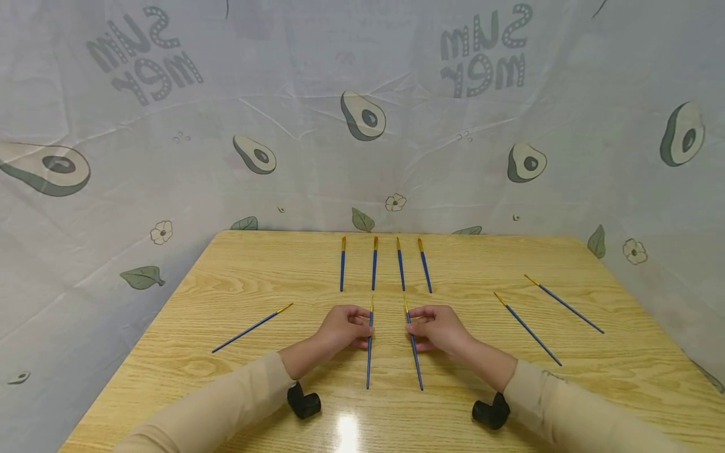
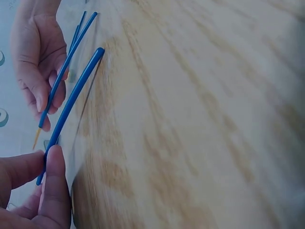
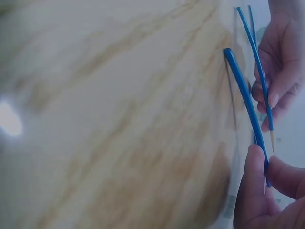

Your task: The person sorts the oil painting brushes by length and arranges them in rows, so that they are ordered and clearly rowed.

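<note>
i see the left hand (image 1: 342, 327) pinching a slim paintbrush (image 1: 368, 362) between thumb and fingertips, its round, glossy blue handle tapering to a gold ferrule. the right hand (image 1: 440, 328) pinches a matching brush (image 1: 416, 362), leaning slightly. both sit side by side at mid-table, bristles pointing away from the person; i cannot tell whether their handle ends touch the wood. just beyond them, i count 4 brushes (image 1: 374, 267) in a row, with brownish bristles of differing shapes. 1 thin brush (image 1: 252, 329) lies diagonally to the left, and 2 slanted brushes (image 1: 528, 329) lie to the right. the tabletop (image 1: 255, 264) is yellowish wood grain with a sheen. behind it i see a creased pale cloth (image 1: 306, 182) printed with avocado halves, leaves and mirrored lettering. smooth beige sleeves (image 1: 226, 399) cover the forearms.
</note>
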A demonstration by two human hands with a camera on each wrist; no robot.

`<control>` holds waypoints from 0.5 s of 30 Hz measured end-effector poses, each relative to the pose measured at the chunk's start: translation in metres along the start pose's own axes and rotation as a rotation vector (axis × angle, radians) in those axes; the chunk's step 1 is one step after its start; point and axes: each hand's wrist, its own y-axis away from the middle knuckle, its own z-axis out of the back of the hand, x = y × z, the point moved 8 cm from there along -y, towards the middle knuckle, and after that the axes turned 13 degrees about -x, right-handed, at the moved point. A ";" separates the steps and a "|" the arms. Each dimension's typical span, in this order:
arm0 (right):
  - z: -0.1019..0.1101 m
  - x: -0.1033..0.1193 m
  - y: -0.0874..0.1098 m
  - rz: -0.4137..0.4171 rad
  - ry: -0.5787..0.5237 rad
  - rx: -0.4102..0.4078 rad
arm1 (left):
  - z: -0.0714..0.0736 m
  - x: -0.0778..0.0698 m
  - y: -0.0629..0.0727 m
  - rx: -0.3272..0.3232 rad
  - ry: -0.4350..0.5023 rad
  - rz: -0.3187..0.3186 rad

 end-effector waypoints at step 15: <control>-0.003 -0.004 -0.001 -0.022 0.028 -0.097 | -0.001 -0.003 -0.002 -0.088 -0.113 -0.079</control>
